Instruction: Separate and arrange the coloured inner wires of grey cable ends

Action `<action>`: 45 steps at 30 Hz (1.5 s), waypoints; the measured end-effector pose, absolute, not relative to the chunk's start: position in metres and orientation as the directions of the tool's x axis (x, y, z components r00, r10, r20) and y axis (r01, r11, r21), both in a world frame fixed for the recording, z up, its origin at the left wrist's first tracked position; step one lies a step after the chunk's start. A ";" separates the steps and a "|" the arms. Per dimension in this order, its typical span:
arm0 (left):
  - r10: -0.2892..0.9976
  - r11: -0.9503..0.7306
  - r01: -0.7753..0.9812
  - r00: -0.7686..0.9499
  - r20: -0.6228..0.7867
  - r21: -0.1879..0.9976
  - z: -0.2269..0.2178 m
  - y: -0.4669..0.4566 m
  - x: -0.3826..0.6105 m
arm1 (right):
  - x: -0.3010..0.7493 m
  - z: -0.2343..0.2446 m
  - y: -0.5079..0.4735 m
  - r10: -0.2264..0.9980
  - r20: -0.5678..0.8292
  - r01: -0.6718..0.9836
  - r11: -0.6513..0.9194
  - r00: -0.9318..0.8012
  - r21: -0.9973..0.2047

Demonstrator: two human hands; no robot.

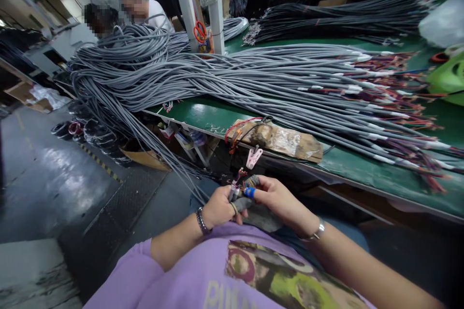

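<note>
Close to my body, my left hand [221,206] is closed around the end of a grey cable [234,194], where white wrapping and thin coloured wires [239,175] stick up. My right hand [270,193] pinches at these wires from the other side, with finger covers and a blue band on its fingers. Which wire lies between those fingertips is too small to make out. Just beyond my hands, a pink clip [254,157] hangs at the bench edge beside a wooden board [279,139] with a lump and clear tape on it.
Many grey cables [203,75] lie across the green bench [192,115], their stripped ends to the right. Some droop over the left edge toward me. Darker cable bundles [326,19] lie behind a white post [216,24] with orange scissors [199,32]. Two people sit at the far left.
</note>
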State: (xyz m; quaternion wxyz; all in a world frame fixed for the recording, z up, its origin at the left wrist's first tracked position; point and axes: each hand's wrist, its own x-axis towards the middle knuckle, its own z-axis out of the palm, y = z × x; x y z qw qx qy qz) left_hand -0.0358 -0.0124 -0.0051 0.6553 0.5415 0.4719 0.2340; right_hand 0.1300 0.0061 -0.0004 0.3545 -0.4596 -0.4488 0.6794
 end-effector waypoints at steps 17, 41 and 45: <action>0.933 0.348 -0.184 0.166 -0.320 0.919 -0.008 -0.002 -0.026 | 0.131 0.006 0.008 0.936 -0.280 -0.106 -0.307 -0.212 -0.946; 0.919 0.383 -0.150 0.156 -0.361 0.911 -0.013 -0.002 -0.029 | 0.124 -0.010 0.009 0.946 -0.273 -0.065 -0.288 -0.172 -0.956; 0.917 0.384 -0.132 0.167 -0.361 0.914 -0.011 -0.004 -0.029 | 0.123 -0.010 0.007 0.942 -0.298 -0.138 -0.319 -0.155 -0.938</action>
